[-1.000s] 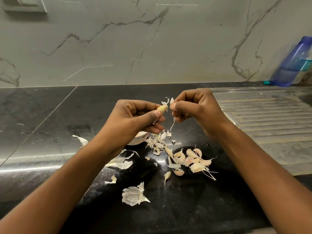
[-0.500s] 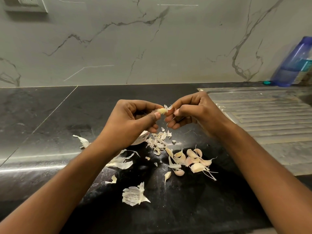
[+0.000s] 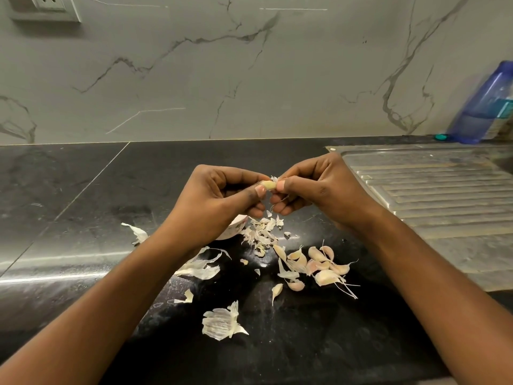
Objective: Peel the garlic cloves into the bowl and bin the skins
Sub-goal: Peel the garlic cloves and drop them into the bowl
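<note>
Counter (image 3: 83, 190); left grip (image 3: 219, 201), right grip (image 3: 319, 190) round clove (image 3: 268, 185)

Kitchen, indicated by: black polished stone countertop (image 3: 83, 190) backed by grey-white marble-veined wall panel (image 3: 249, 79); ribbed stainless-steel sink drainboard (image 3: 430, 195) set into counter at right; white wall socket (image 3: 50, 2) mounted upper left; blue translucent plastic bottle (image 3: 483, 107) stood against wall; unpeeled pinkish garlic cloves (image 3: 319, 265) and papery white skins (image 3: 222, 320) scattered on counter.
</note>
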The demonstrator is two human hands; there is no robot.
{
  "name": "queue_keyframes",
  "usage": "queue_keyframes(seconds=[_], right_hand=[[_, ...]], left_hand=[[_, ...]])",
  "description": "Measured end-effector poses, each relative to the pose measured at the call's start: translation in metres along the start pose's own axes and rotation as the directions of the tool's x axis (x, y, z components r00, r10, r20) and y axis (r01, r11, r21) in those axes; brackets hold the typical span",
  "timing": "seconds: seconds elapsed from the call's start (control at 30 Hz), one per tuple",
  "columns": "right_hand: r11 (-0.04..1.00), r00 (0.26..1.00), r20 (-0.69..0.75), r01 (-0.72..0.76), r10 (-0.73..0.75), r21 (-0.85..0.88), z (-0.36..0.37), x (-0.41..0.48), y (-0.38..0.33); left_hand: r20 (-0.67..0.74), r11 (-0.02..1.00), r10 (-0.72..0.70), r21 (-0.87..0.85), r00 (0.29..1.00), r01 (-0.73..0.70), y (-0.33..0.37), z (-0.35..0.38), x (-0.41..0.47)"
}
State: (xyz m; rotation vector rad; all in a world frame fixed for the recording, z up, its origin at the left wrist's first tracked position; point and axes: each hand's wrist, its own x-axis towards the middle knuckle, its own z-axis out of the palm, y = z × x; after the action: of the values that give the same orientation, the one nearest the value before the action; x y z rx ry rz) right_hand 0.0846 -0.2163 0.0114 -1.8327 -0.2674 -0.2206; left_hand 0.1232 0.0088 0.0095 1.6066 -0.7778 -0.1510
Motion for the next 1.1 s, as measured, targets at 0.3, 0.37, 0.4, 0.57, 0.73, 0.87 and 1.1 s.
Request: queue_keyframes(seconds=[0.3, 0.37, 0.4, 0.57, 0.73, 0.87, 1.1], right_hand=[[0.992, 0.996, -0.074, 0.050, -0.042, 0.118, 0.0071, -0.0012, 0.0021], [0.987, 0.995, -0.086, 0.052, -0.040, 0.149, 0.0076, -0.0007, 0.0018], [0.985, 0.996, -0.087, 0.051, -0.037, 0.164, 0.0076, -0.0007, 0.0016], [0.989, 0.997, -0.067, 0.036, -0.026, 0.146, 0.0039, -0.0005, 0.0002], [0.998, 0.999, -0.033, 0.035, -0.033, 0.054, 0.0034, -0.0015, -0.0001], [0.999, 0.999, -0.013, 0.037, -0.036, 0.029, 0.0025, -0.0021, -0.0010], [0.997, 0.998, -0.055, 0.043, -0.040, 0.059, 0.0021, -0.0025, -0.0025]], left_hand=[[-0.024, 0.984, -0.050, -0.170, 0.998, 0.045, 0.0000, 0.0007, 0.0014], [-0.008, 0.974, -0.073, -0.217, 0.997, 0.069, 0.0002, 0.0009, 0.0020], [-0.004, 0.974, -0.075, -0.217, 0.997, 0.072, 0.0006, 0.0016, 0.0022], [-0.141, 0.981, 0.146, 0.150, 0.979, -0.125, -0.0047, 0.0031, 0.0022], [-0.100, 0.975, 0.153, 0.175, 0.983, -0.134, -0.0077, 0.0038, 0.0010], [-0.093, 0.976, 0.148, 0.176, 0.985, -0.130, -0.0071, 0.0036, 0.0016], [-0.161, 0.996, 0.092, 0.026, 0.983, -0.089, -0.0036, 0.0045, 0.0016]])
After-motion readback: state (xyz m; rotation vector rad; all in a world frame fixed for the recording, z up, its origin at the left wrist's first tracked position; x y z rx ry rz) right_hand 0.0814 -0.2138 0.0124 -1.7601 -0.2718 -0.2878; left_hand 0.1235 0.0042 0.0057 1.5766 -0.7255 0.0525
